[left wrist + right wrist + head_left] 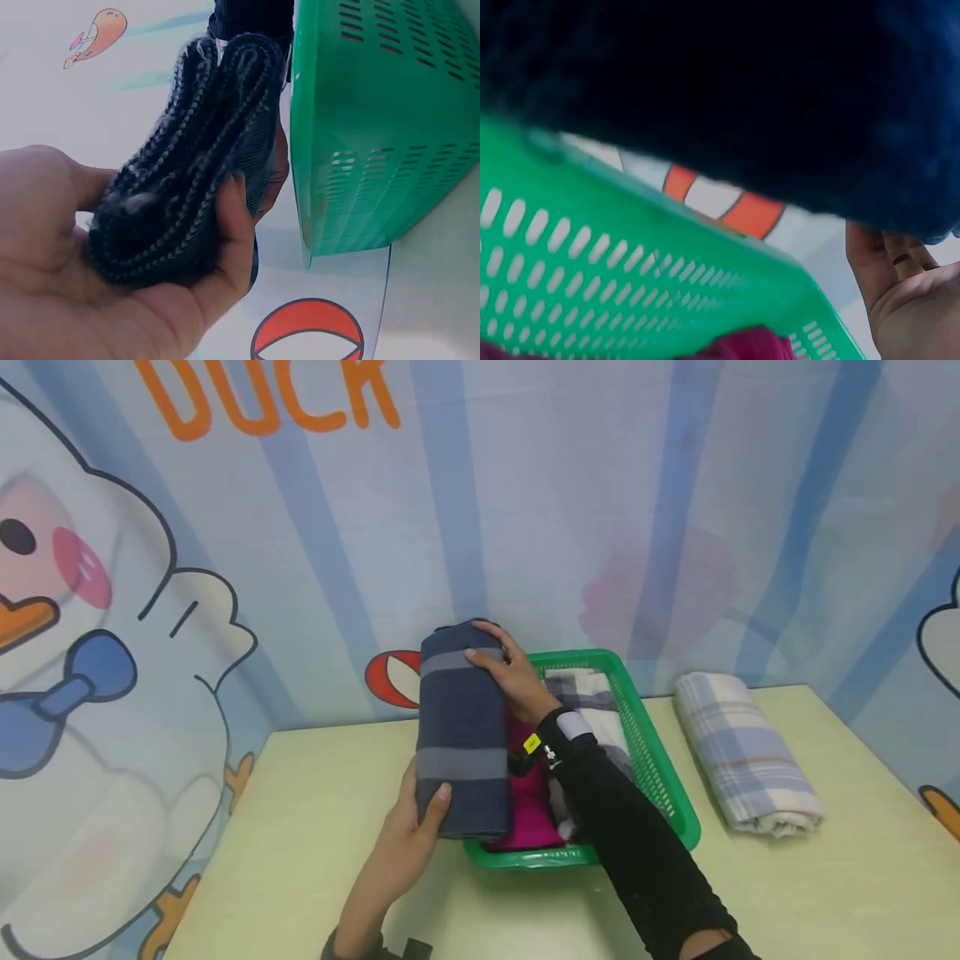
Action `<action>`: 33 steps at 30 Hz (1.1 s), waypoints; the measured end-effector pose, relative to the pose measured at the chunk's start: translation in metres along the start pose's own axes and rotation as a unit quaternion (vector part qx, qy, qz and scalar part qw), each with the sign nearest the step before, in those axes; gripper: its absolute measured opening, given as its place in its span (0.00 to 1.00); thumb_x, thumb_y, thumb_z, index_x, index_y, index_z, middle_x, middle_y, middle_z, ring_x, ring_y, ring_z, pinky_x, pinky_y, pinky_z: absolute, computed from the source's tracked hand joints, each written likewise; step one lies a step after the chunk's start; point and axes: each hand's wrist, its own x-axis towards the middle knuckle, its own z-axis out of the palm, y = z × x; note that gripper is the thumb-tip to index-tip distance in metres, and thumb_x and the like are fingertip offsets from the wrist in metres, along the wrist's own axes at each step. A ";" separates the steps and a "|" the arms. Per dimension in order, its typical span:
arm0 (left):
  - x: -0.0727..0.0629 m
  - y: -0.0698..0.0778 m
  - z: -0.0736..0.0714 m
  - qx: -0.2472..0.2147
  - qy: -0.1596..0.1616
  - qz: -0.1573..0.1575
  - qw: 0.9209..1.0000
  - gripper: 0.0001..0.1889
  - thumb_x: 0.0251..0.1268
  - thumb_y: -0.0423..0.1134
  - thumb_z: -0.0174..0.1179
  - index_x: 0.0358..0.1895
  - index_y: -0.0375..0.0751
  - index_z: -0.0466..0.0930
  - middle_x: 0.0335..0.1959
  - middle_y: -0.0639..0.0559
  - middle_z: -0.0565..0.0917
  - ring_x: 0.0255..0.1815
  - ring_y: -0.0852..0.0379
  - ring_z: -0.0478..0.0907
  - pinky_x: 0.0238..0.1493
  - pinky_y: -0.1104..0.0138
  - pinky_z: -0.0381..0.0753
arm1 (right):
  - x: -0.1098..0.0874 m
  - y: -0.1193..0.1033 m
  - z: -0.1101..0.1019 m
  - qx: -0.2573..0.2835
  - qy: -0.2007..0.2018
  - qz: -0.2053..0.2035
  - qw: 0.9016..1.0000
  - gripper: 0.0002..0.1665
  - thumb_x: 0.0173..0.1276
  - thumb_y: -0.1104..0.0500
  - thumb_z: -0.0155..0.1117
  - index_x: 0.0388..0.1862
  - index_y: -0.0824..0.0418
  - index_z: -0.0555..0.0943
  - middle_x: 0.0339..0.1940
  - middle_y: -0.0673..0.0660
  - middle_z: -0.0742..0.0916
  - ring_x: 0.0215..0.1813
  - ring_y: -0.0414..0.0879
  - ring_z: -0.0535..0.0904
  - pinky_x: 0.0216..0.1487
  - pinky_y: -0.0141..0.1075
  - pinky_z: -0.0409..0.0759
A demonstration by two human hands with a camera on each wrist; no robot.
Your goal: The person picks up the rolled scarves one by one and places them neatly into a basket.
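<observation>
A folded navy cloth with grey stripes (463,718) is held upright over the left side of a green basket (660,768). My left hand (405,839) grips its lower end, thumb on the front; the left wrist view shows the stitched layers of the cloth (180,165) between thumb and fingers. The right hand (521,677) holds its upper right edge. Inside the basket are a magenta cloth (531,810) and a folded white and grey checked cloth (600,710). In the right wrist view the navy cloth (742,90) is dark and blurred.
A folded white and blue plaid cloth (742,752) lies on the pale yellow table (322,810), right of the basket. Behind the table hangs a striped blue backdrop (525,510) with a printed duck and letters.
</observation>
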 end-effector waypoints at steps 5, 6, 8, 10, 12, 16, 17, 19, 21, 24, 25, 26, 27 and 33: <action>0.002 0.001 0.005 0.001 -0.012 0.006 1.000 0.37 0.80 0.55 0.43 0.81 0.52 0.37 0.76 0.38 0.65 0.75 0.39 0.65 0.71 0.43 0.66 | -0.002 -0.002 -0.010 -0.048 0.025 0.006 0.999 0.33 0.74 0.52 0.61 0.74 0.35 0.65 0.78 0.55 0.63 0.64 0.59 0.75 0.52 0.46 0.82; 0.003 0.001 0.007 0.002 -0.013 0.011 1.000 0.36 0.80 0.55 0.44 0.81 0.53 0.38 0.75 0.39 0.66 0.74 0.40 0.66 0.70 0.44 0.67 | -0.003 -0.001 -0.012 -0.058 0.030 0.007 0.998 0.33 0.74 0.51 0.61 0.74 0.35 0.65 0.79 0.54 0.61 0.66 0.60 0.74 0.53 0.47 0.81; 0.005 0.000 0.009 0.007 -0.015 0.028 0.999 0.35 0.79 0.54 0.45 0.81 0.53 0.41 0.71 0.40 0.72 0.72 0.43 0.70 0.69 0.46 0.69 | -0.004 -0.001 -0.016 -0.075 0.035 0.009 0.996 0.33 0.74 0.51 0.61 0.75 0.36 0.65 0.81 0.53 0.57 0.71 0.61 0.69 0.57 0.51 0.79; 0.006 -0.001 0.011 0.011 -0.015 0.045 0.999 0.35 0.79 0.52 0.47 0.81 0.53 0.43 0.67 0.42 0.77 0.68 0.46 0.74 0.66 0.48 0.72 | -0.005 0.000 -0.020 -0.096 0.038 0.011 0.995 0.33 0.74 0.51 0.61 0.75 0.38 0.64 0.83 0.51 0.53 0.77 0.60 0.61 0.62 0.52 0.75; 0.007 -0.001 0.013 0.022 -0.013 0.049 0.998 0.36 0.78 0.52 0.48 0.81 0.51 0.43 0.64 0.43 0.78 0.65 0.46 0.75 0.65 0.48 0.72 | -0.006 0.001 -0.023 -0.106 0.034 0.012 0.994 0.34 0.74 0.51 0.61 0.76 0.40 0.64 0.83 0.50 0.52 0.79 0.61 0.58 0.65 0.55 0.72; 0.005 0.000 0.016 0.064 -0.007 0.018 0.998 0.38 0.77 0.54 0.49 0.81 0.50 0.42 0.67 0.41 0.75 0.59 0.47 0.69 0.60 0.49 0.72 | -0.008 0.001 -0.030 -0.115 0.018 0.022 0.993 0.35 0.76 0.52 0.59 0.78 0.42 0.61 0.82 0.53 0.57 0.74 0.61 0.65 0.61 0.51 0.75; 0.004 0.000 0.017 0.075 -0.006 0.008 0.997 0.38 0.77 0.55 0.49 0.82 0.50 0.42 0.68 0.40 0.74 0.57 0.48 0.67 0.58 0.50 0.73 | -0.010 -0.002 -0.030 -0.112 0.012 0.028 0.993 0.35 0.76 0.53 0.58 0.79 0.43 0.60 0.81 0.55 0.59 0.70 0.62 0.69 0.58 0.50 0.77; 0.003 0.001 0.019 0.092 -0.007 -0.003 0.996 0.38 0.77 0.55 0.49 0.81 0.51 0.43 0.68 0.39 0.73 0.53 0.49 0.65 0.53 0.54 0.73 | -0.011 -0.002 -0.033 -0.120 0.011 0.034 0.992 0.34 0.77 0.53 0.57 0.78 0.42 0.61 0.79 0.56 0.63 0.67 0.61 0.72 0.57 0.49 0.78; 0.002 0.002 0.021 0.101 -0.006 -0.005 0.995 0.36 0.77 0.55 0.49 0.81 0.52 0.46 0.67 0.39 0.75 0.49 0.50 0.64 0.47 0.59 0.71 | -0.012 -0.003 -0.037 -0.130 0.017 0.046 0.990 0.33 0.77 0.53 0.56 0.78 0.41 0.62 0.78 0.57 0.64 0.67 0.59 0.72 0.57 0.49 0.78; 0.001 0.003 0.024 0.106 -0.003 0.006 0.994 0.33 0.77 0.53 0.50 0.80 0.54 0.51 0.63 0.41 0.78 0.44 0.51 0.62 0.42 0.63 0.68 | -0.013 0.000 -0.043 -0.139 0.025 0.058 0.988 0.31 0.78 0.53 0.55 0.76 0.39 0.63 0.77 0.57 0.65 0.69 0.61 0.71 0.61 0.53 0.77; 0.001 0.003 0.025 0.106 -0.004 0.006 0.994 0.32 0.77 0.52 0.50 0.80 0.55 0.53 0.59 0.42 0.80 0.43 0.52 0.61 0.40 0.64 0.67 | -0.014 0.000 -0.045 -0.139 0.027 0.063 0.988 0.31 0.78 0.53 0.55 0.77 0.39 0.63 0.77 0.57 0.65 0.70 0.61 0.71 0.61 0.53 0.77; 0.000 0.004 0.026 0.107 -0.005 0.006 0.994 0.32 0.77 0.52 0.50 0.79 0.56 0.54 0.54 0.43 0.82 0.41 0.52 0.61 0.39 0.65 0.66 | -0.015 0.000 -0.046 -0.135 0.028 0.068 0.988 0.31 0.78 0.54 0.54 0.77 0.39 0.63 0.77 0.57 0.65 0.69 0.62 0.71 0.61 0.53 0.77; 0.000 0.005 0.027 0.109 -0.006 0.004 0.994 0.31 0.77 0.52 0.50 0.79 0.56 0.55 0.49 0.45 0.83 0.41 0.53 0.60 0.38 0.66 0.66 | -0.016 0.000 -0.048 -0.137 0.029 0.068 0.988 0.31 0.79 0.54 0.54 0.77 0.40 0.62 0.77 0.58 0.65 0.69 0.62 0.71 0.61 0.53 0.77; -0.002 0.009 0.033 0.126 -0.020 0.030 0.991 0.30 0.79 0.51 0.46 0.79 0.46 0.55 0.27 0.51 0.77 0.46 0.51 0.65 0.48 0.57 0.74 | -0.024 0.003 -0.057 -0.152 0.038 0.077 0.985 0.31 0.79 0.53 0.53 0.77 0.39 0.62 0.77 0.59 0.66 0.68 0.63 0.73 0.59 0.52 0.79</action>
